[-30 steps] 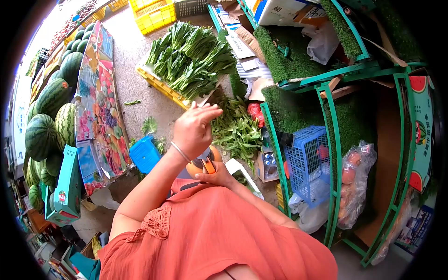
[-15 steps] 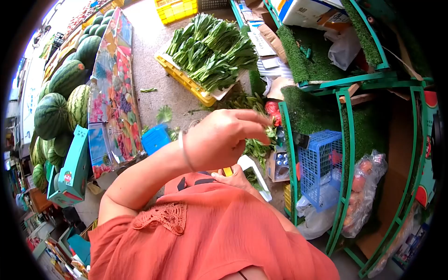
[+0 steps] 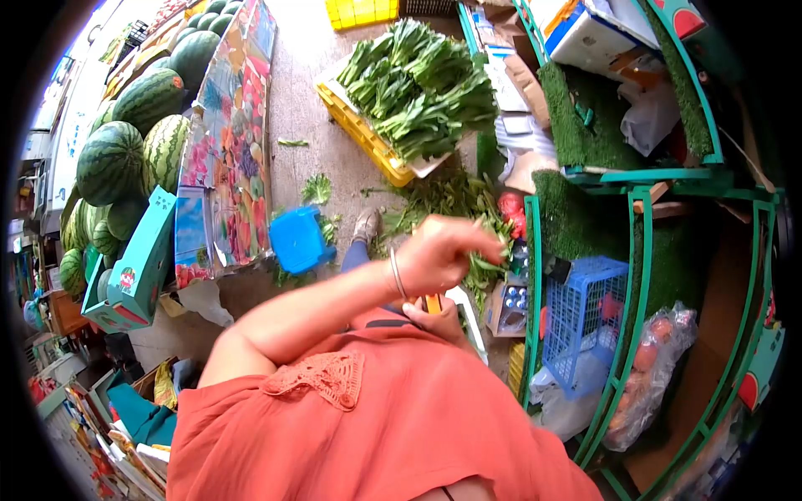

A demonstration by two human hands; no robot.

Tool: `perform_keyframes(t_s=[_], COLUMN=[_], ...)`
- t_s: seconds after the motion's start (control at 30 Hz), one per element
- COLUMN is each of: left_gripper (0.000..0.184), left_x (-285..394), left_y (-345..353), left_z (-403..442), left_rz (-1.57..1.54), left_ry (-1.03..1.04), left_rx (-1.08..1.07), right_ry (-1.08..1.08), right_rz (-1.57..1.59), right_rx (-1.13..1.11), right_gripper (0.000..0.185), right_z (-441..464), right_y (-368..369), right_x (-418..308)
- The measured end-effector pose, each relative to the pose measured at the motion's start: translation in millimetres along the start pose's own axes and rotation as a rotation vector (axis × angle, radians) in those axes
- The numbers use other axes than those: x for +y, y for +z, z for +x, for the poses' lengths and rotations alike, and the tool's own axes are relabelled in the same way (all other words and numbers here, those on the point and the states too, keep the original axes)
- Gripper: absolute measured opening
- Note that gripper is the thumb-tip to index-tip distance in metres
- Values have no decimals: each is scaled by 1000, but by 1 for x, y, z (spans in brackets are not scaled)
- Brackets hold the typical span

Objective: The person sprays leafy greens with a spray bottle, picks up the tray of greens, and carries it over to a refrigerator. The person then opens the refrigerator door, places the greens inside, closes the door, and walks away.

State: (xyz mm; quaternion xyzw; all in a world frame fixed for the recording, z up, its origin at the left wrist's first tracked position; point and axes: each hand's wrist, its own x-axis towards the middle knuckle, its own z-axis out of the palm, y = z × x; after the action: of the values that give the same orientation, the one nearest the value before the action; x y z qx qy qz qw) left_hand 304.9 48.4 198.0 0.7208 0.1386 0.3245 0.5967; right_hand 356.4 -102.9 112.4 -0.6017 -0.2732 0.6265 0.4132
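Note:
My left hand (image 3: 451,255), with a bracelet at the wrist, reaches across in front of my body. Its bent fingers are smeared by motion, so whether they hold anything is unclear. They overlap the loose leafy greens (image 3: 451,194) on the floor behind. Below it, partly covered, my right hand (image 3: 449,320) is closed around a small yellow-orange object (image 3: 433,303), whose kind I cannot make out. A white foam box (image 3: 469,317) shows beside the right hand. Farther forward, bundled leafy greens (image 3: 418,88) are heaped over a yellow crate (image 3: 363,136).
A blue plastic stool (image 3: 299,240) stands left of my shoe (image 3: 366,225). Watermelons (image 3: 109,163) lie behind a printed cardboard panel (image 3: 230,150). On the right, a green-framed rack (image 3: 535,284) holds a blue basket (image 3: 585,326) and bagged round fruit (image 3: 647,359).
My view has shifted, so the surroundings sit farther right. My left hand has moved slightly lower and blurred. My shoe and more of the blue stool now show. The right hand still grips the yellow-orange object.

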Motion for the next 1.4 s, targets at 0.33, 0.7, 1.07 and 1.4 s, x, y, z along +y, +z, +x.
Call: perform_keyframes(t_s=[0.33,0.7,1.07,1.4], left_gripper=[23,30,24,31], left_x=[-57,31,-72,-23], left_y=[2,-13,21,-13], left_z=[-43,17,-72,-24], left_rz=[360,91,208,176], left_ry=[51,168,19,82], left_rx=[91,129,-9,-26], right_ry=[103,225,220,80], right_rz=[-138,39,-75,-122], right_rx=[-20,10,58,75], right_gripper=[34,21,32,24], right_z=[6,-5,-2,-7], right_y=[5,10,13,13], right_x=[12,-3,0,9])
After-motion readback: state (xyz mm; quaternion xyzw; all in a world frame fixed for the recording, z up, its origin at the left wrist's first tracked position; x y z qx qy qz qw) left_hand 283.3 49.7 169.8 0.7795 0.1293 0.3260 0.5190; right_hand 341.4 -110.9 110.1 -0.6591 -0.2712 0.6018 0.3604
